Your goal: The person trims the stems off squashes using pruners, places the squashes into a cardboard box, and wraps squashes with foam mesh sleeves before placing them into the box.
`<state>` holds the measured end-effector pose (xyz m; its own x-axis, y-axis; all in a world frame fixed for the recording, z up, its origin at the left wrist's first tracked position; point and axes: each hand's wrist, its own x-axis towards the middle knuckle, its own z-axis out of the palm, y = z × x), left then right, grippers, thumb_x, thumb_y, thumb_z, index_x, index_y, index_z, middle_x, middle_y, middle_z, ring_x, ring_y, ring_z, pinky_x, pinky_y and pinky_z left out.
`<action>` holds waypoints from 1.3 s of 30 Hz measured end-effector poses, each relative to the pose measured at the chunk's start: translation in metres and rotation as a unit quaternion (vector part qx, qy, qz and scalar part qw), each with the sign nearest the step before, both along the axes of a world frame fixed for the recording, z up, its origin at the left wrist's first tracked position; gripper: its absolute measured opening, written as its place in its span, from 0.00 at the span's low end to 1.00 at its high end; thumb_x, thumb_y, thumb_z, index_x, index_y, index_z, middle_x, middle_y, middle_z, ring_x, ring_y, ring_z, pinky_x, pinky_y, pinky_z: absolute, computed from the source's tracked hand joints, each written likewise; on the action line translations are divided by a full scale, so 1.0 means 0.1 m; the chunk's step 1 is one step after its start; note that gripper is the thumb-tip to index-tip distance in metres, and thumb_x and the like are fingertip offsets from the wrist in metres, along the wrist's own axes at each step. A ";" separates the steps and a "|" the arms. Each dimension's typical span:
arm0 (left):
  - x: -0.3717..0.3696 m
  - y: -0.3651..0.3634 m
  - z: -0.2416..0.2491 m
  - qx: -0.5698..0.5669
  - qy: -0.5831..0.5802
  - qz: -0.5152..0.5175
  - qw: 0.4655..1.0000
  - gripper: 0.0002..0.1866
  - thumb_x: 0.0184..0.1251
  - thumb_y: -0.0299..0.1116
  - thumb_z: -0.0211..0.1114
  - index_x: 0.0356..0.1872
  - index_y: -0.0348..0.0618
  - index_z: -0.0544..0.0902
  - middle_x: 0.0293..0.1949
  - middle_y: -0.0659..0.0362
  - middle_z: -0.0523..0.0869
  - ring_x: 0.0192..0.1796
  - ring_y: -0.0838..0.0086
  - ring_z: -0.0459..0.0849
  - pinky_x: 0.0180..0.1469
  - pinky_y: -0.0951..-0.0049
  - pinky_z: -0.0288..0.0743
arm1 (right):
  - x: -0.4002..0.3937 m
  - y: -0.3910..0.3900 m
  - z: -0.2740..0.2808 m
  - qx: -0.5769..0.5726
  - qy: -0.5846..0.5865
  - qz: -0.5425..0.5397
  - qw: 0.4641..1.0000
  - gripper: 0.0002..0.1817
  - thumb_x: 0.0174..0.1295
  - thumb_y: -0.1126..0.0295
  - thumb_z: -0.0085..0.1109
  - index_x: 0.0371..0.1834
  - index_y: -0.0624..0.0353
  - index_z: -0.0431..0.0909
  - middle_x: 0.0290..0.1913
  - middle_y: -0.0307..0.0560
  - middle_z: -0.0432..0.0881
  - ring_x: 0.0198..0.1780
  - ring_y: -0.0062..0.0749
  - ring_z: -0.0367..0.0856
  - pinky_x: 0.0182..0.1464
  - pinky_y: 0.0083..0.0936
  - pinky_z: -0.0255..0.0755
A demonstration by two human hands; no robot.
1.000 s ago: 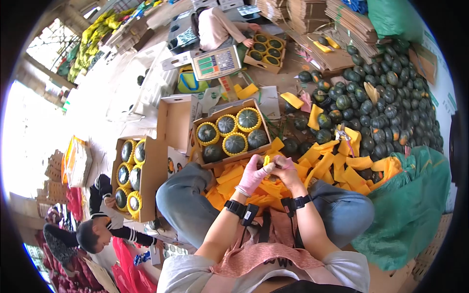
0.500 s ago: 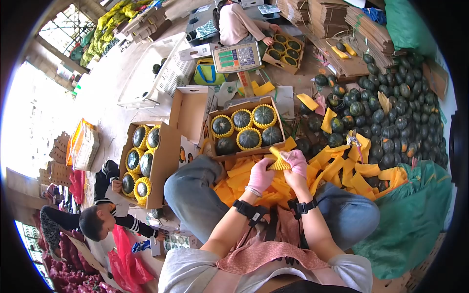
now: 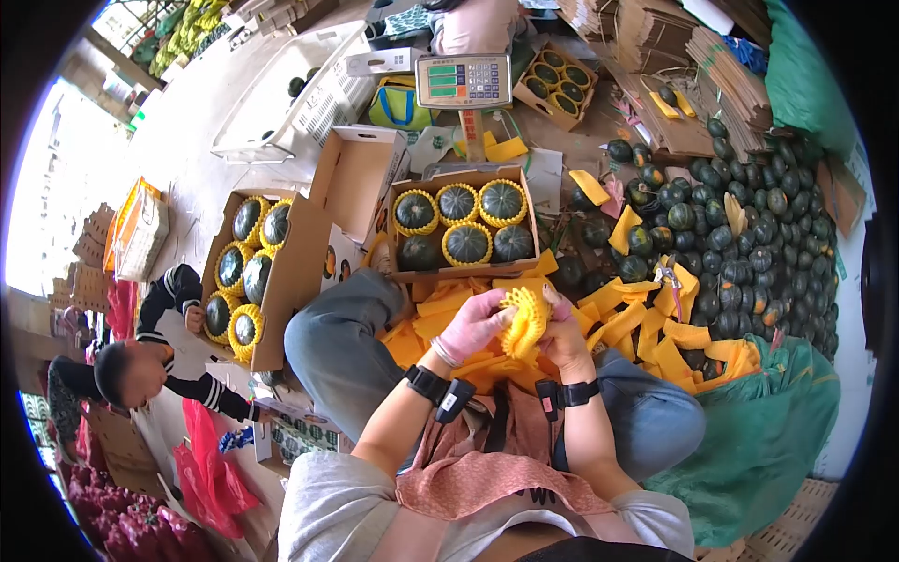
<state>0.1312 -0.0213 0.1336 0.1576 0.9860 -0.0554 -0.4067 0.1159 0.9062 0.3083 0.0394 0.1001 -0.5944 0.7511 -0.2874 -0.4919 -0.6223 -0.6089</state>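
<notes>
In front of my lap I hold a yellow foam net sleeve (image 3: 524, 323), spread wider and bunched between both hands. My left hand (image 3: 474, 324), in a pink glove, is closed on its left side. My right hand (image 3: 564, 335) grips its right side. Just beyond sits an open cardboard box (image 3: 459, 275) of dark green squashes (image 3: 466, 244); several wear yellow net sleeves, while two in the near row are bare. Flat yellow foam sleeves (image 3: 646, 323) lie heaped under and beside my hands.
A second box (image 3: 304, 272) of sleeved squashes stands left, with a person (image 3: 154, 370) touching it. A scale (image 3: 464, 82) stands ahead, another person (image 3: 473, 28) behind it. Right are a large squash pile (image 3: 749, 225) and a green sack (image 3: 758, 450).
The foam net sleeve has been pulled open wider between my hands. My view has shifted slightly. The person at the left has moved their head and arm.
</notes>
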 end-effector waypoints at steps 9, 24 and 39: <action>0.19 0.08 0.30 0.156 0.407 0.158 0.886 0.09 0.57 0.28 0.69 0.32 0.39 0.76 0.34 0.57 0.77 0.38 0.68 0.77 0.42 0.74 0.71 | -0.25 -0.14 0.14 -0.036 -0.040 -0.128 0.990 0.17 0.68 0.67 0.52 0.60 0.55 0.73 0.46 0.37 0.80 0.44 0.20 0.78 0.49 0.19 0.73; -0.66 -0.07 0.33 -0.176 -0.174 -0.044 0.968 0.25 0.68 0.52 0.57 0.53 0.40 0.75 0.44 0.60 0.82 0.46 0.75 0.81 0.49 0.75 0.75 | -0.16 -0.14 0.21 -0.109 0.094 0.173 0.974 0.29 0.65 0.53 0.50 0.64 0.60 0.64 0.60 0.57 0.73 0.55 0.45 0.77 0.49 0.43 0.78; -2.49 0.92 -1.89 0.091 0.779 -0.154 0.601 0.11 0.65 0.36 0.56 0.43 0.42 0.77 0.37 0.45 0.82 0.43 0.52 0.81 0.45 0.62 0.74 | -2.54 0.80 -0.90 -0.106 -0.256 0.221 0.935 0.15 0.70 0.65 0.46 0.58 0.51 0.74 0.51 0.35 0.79 0.48 0.23 0.77 0.45 0.25 0.73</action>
<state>-0.1179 0.0704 -0.0555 0.2303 0.9356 -0.2677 0.9673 -0.1900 0.1682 0.0540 0.1192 0.0099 -0.5765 0.3584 -0.7343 0.1642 -0.8295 -0.5338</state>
